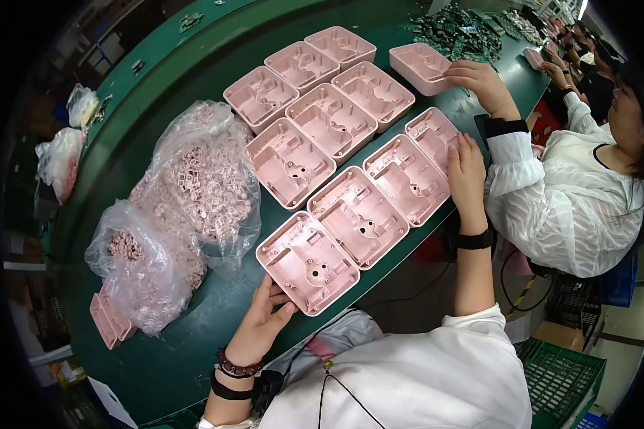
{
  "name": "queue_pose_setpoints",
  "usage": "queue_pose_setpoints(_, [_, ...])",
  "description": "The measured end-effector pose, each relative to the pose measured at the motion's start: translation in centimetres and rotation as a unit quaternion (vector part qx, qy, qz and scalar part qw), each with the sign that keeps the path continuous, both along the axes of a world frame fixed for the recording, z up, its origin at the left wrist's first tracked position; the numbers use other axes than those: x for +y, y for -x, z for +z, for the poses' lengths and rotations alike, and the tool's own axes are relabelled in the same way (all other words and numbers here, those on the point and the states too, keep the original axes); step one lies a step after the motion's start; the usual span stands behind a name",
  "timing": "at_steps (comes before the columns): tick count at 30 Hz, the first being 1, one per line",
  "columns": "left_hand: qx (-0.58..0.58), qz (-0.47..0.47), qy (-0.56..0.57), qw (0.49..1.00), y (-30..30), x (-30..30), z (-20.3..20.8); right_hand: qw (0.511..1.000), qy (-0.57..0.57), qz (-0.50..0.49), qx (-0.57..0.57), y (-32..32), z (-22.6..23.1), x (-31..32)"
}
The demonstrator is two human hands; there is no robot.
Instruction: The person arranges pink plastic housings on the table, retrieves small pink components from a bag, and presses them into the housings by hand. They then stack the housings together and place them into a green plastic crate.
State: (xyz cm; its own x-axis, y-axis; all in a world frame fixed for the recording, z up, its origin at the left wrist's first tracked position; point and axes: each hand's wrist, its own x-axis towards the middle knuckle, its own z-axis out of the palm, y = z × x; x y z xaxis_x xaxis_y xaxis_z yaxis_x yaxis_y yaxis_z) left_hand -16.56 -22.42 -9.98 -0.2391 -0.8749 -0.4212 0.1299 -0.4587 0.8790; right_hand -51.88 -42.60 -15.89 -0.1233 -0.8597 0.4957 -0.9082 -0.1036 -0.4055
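Several open pink plastic housings, with posts and holes inside, stand in a slanting front row, edges touching. My left hand (266, 316) grips the outer corner of the nearest housing (304, 275), its thumb along the front edge and its other fingers at the left side. At the row's far right end, my right hand (466, 168) has its fingers against the outer edge of the last housing (428, 132). Between these two sit more housings (365, 227). Behind them are a middle row (334, 114) and a back row (283, 61) of like housings.
Clear bags of small pink parts (215, 186) lie left on the green table (225, 300), a pink piece (109, 318) beside them. At right, a co-worker's hand (479, 82) touches another housing (416, 64). Circuit boards (454, 32) are piled behind. A green crate (562, 382) stands lower right.
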Motion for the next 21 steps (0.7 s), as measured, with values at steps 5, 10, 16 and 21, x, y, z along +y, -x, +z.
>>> queue_pose_setpoints(5, [0.059,0.039,-0.036,0.997,0.9,-0.3,0.6,0.998,-0.057,-0.023,0.03,-1.1,1.1,-0.4])
queue_pose_setpoints(10, [0.146,0.06,-0.055,0.986,2.5,-1.1,0.9,0.989,0.004,-0.048,0.141,0.3,1.4,-0.9])
queue_pose_setpoints(16, [0.198,0.111,-0.09,0.97,2.8,-1.6,-0.6,0.965,0.135,0.187,-0.122,-6.2,8.6,4.0])
queue_pose_setpoints(21, [0.063,-0.001,-0.026,0.998,-1.0,0.8,4.0,0.706,0.193,0.604,-0.316,-14.9,19.0,13.3])
